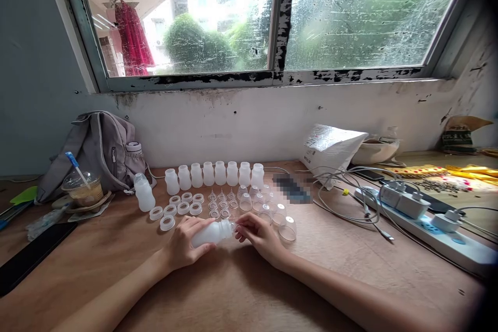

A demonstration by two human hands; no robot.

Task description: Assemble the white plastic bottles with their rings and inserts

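My left hand is wrapped round a frosted white baby bottle, which lies tilted on its side with its threaded neck to the right. At that neck the fingers of my right hand pinch a small clear bottle nipple, partly hidden by the fingertips. Beyond my hands lie several white collar rings, clear nipples and see-through domed caps. Behind these, a row of upright frosted bottles lines the table. One assembled bottle stands apart on the left.
On the left are a grey backpack, an iced drink cup and a black phone-like slab. Rightward, a white pouch, tangled cables and a power strip with chargers occupy the table.
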